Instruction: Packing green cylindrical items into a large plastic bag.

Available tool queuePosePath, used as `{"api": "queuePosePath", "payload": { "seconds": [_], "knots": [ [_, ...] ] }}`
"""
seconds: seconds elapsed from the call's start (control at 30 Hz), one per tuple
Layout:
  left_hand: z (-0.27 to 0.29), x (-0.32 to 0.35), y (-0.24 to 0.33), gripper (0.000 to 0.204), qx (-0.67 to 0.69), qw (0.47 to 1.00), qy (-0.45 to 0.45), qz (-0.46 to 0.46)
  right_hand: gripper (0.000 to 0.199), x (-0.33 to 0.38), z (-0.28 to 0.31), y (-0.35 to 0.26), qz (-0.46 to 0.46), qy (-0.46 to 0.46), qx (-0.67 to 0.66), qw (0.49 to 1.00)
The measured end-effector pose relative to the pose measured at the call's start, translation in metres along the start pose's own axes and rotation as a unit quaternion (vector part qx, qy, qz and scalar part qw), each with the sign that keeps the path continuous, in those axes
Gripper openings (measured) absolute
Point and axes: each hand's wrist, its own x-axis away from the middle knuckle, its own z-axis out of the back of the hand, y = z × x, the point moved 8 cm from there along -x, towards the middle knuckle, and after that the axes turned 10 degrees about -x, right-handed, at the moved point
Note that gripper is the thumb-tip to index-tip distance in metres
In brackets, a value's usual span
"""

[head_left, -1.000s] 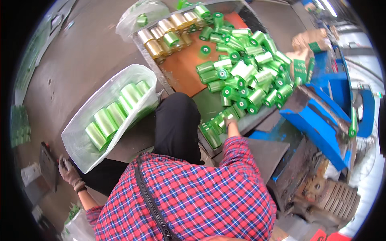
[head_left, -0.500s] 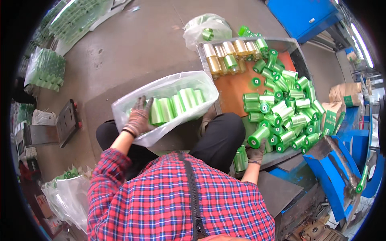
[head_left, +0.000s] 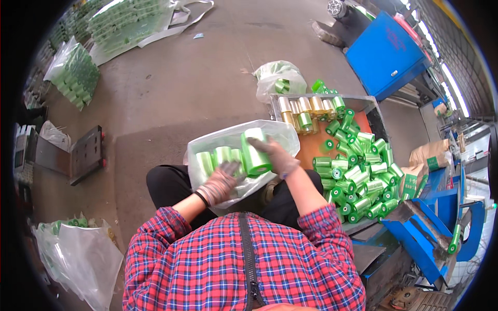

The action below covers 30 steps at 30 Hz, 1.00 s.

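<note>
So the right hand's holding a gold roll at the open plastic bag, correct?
Not gold: the head view shows a green roll in the right hand. It is at the open plastic bag, as you say.

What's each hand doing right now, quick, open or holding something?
Left hand: against the rolls in the plastic bag; whether it grips one can't be told.
Right hand: closed on a green roll.
</note>
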Motion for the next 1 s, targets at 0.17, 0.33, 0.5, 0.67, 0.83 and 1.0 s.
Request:
{"api": "queuePosePath", "payload": {
  "seconds": [0.17, 0.33, 0.5, 0.67, 0.83, 1.0],
  "knots": [
    [0.005, 0.003, 0.01, 0.04, 0.034, 0.996, -0.078, -0.007, 0.067, -0.061, -0.027, 0.06, -0.072, 0.082, 0.636, 0.764],
    [0.043, 0.052, -0.102, 0.046, -0.014, 0.969, -0.189, 0.158, 0.041, -0.068, 0.085, 0.008, 0.015, -0.054, 0.719, 0.693],
    [0.13, 0.035, -0.071, 0.067, 0.006, 0.994, 0.067, 0.088, 0.023, 0.008, 0.098, -0.04, 0.228, 0.172, 0.46, 0.841],
    [0.102, 0.122, -0.17, 0.048, 0.209, 0.843, 0.304, 0.392, 0.019, 0.074, 0.212, -0.003, 0.319, 0.351, 0.252, 0.843],
    [-0.031, 0.197, -0.217, 0.048, 0.153, 0.772, 0.144, 0.6, 0.032, 0.107, 0.454, 0.141, 0.012, 0.499, 0.405, 0.766],
    [-0.025, 0.208, -0.237, 0.049, 0.143, 0.756, 0.102, 0.63, 0.06, 0.147, 0.612, 0.164, -0.39, 0.429, 0.52, 0.627]
  ]
}}
